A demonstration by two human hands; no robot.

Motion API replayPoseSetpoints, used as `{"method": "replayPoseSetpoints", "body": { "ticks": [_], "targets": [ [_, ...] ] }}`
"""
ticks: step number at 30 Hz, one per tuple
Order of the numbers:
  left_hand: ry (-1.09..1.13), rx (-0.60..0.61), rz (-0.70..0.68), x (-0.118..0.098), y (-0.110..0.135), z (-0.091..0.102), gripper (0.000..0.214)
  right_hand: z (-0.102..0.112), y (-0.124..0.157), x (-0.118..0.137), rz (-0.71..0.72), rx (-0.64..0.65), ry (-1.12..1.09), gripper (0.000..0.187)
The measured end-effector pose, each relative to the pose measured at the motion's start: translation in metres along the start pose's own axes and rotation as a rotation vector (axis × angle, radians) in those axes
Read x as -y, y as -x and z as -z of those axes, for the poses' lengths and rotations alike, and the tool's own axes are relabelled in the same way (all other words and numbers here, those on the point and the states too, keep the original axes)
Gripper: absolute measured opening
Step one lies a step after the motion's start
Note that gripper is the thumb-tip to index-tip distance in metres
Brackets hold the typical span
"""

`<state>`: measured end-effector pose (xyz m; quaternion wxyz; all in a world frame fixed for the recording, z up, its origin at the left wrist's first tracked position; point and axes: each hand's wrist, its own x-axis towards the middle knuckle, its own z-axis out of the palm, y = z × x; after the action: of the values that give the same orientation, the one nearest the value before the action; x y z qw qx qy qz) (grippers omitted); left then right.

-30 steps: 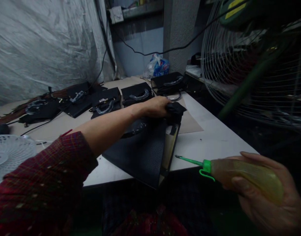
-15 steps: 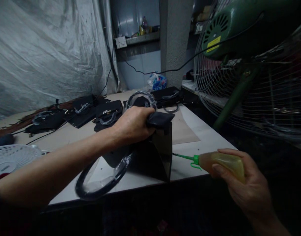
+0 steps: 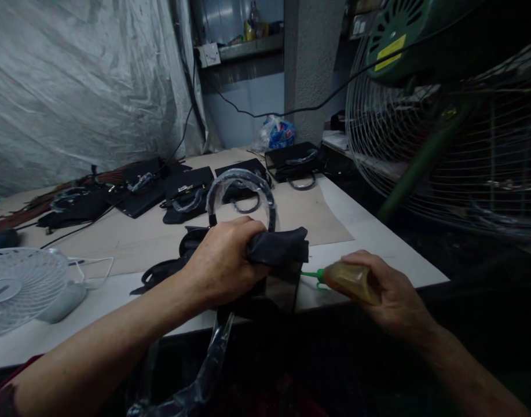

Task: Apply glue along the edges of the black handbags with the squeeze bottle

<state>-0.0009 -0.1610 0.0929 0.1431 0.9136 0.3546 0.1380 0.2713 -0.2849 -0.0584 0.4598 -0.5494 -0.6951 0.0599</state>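
My left hand [image 3: 230, 260] is closed on the upper part of a black handbag [image 3: 278, 246] at the table's front edge. One plastic-wrapped handle [image 3: 243, 176] arches up behind the hand; another wrapped handle [image 3: 208, 362] hangs down in front of the edge. My right hand [image 3: 387, 295] grips a squeeze bottle [image 3: 352, 281] of yellowish liquid, tilted on its side. Its thin green nozzle [image 3: 311, 274] points left, with the tip at the bag's side panel. Whether the tip touches the panel I cannot tell.
Several black handbags [image 3: 189, 188] with wrapped handles lie across the table [image 3: 378, 249]. A small white fan [image 3: 26, 289] stands at the left, and a large green fan [image 3: 434, 116] fills the right. A cable [image 3: 308, 110] crosses the back.
The right hand has moved left with the bottle, bringing its nozzle against or close to the bag's side. The bag is lower and nearer me, its front handle now hanging below the table edge.
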Motion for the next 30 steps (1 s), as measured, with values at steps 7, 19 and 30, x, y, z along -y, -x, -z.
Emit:
{"method": "replayPoseSetpoints", "body": {
  "ticks": [7,19,30],
  "targets": [
    [0.006,0.119,0.044,-0.009,0.014,0.006,0.017,-0.001,-0.003,0.011,0.077,0.067,0.004,0.029],
    [-0.008,0.107,0.069,-0.012,0.003,0.006,0.011,-0.001,-0.008,0.003,0.054,0.005,0.117,0.030],
    [0.029,0.095,0.014,-0.008,-0.007,0.005,0.009,-0.004,-0.006,0.002,-0.016,-0.030,0.151,0.026]
  ]
}}
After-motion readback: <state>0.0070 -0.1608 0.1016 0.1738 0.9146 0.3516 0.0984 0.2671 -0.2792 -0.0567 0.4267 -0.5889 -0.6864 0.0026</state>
